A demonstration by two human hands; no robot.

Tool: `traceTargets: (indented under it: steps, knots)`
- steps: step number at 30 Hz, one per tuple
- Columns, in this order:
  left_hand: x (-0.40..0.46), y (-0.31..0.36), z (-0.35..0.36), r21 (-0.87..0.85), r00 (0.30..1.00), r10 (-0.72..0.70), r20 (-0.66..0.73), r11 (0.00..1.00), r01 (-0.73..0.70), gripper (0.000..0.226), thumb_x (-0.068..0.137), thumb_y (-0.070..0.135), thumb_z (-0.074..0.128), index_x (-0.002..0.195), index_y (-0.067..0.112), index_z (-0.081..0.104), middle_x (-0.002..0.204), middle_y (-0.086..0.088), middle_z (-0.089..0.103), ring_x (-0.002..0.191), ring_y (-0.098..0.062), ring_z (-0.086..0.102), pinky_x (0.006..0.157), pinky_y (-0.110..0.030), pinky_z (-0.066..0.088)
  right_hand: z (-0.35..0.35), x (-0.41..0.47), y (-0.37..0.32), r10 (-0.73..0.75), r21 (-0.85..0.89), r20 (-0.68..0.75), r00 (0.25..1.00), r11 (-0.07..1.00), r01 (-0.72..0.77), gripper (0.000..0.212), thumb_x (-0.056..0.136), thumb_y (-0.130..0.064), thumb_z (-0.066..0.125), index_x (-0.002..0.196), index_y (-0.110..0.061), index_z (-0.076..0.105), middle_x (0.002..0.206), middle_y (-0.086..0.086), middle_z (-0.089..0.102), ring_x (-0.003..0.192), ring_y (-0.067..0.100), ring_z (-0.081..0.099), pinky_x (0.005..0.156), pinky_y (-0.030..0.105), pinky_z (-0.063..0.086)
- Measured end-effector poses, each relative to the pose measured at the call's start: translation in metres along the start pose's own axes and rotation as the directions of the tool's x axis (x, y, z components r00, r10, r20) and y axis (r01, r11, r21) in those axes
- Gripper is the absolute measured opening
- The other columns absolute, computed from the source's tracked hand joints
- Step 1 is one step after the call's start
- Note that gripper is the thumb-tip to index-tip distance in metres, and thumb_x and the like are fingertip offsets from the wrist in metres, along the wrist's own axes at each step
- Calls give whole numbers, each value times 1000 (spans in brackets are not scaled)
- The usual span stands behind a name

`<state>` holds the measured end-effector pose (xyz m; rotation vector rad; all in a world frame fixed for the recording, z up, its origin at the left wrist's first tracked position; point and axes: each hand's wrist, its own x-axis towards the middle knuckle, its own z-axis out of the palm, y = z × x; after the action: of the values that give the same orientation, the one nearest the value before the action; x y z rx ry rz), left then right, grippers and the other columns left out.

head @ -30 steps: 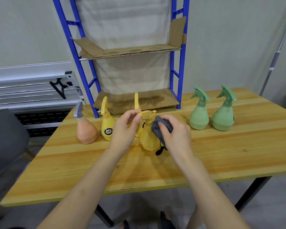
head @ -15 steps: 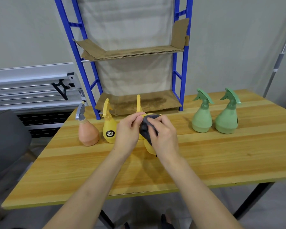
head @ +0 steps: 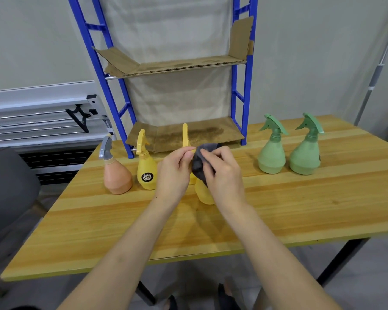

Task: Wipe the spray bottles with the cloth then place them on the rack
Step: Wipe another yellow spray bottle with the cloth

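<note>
A yellow spray bottle [head: 203,193] is standing on the wooden table [head: 278,211], in front of the blue rack [head: 240,70], and both hands are meeting over its upper part. The left hand [head: 174,173] is pinching the bottle's yellow trigger head between thumb and fingertips. The right hand [head: 224,173] is curling its fingers round the dark grey cloth [head: 198,163] and pressing it against the bottle's neck and top; only the bottle's lower body is showing beneath the hands.

Compared with a second ago, the cloth is sitting higher, now bunched over the top of the bottle rather than against its side, and the hands are closer together, nearly touching. The black strap that was dangling below the right hand is no longer showing.

Left of the rack's foot, an orange bottle [head: 117,175] with a grey trigger and a labelled yellow bottle [head: 146,168] are standing side by side. Another yellow bottle [head: 185,137] is rising just behind the hands, mostly hidden. Right of the rack, two green bottles [head: 272,155] [head: 305,156] are standing close together. The rack is resting on the table's far edge, its two shelves lined with brown cardboard [head: 184,64], a beige sheet hanging behind it. A pale wall is running behind the rack, with grey metal rails [head: 31,121] to its left and a dark chair [head: 7,189] at the table's left end.
</note>
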<state>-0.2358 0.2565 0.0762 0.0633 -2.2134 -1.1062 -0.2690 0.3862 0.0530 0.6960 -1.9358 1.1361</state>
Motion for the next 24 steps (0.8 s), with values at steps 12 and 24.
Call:
traceTargets:
  steps: [12, 24]
  knots:
    - [-3, 7, 6, 100, 998, 2, -66, 995, 4, 28, 106, 27, 50, 123, 21, 71, 107, 12, 73, 96, -1, 64, 87, -22, 51, -15, -26, 16, 159, -27, 67, 985, 987, -157, 23, 92, -6, 71, 115, -5, 75, 97, -1, 59, 84, 10, 58, 78, 25, 53]
    - [2, -1, 5, 128, 998, 0, -64, 992, 8, 28, 108, 27, 46, 119, 23, 72, 86, 10, 73, 80, -8, 65, 72, -27, 52, -8, -20, 35, 274, -91, 167, 947, 961, -262, 19, 92, -7, 70, 108, -9, 78, 96, 3, 66, 84, 12, 57, 81, 26, 50]
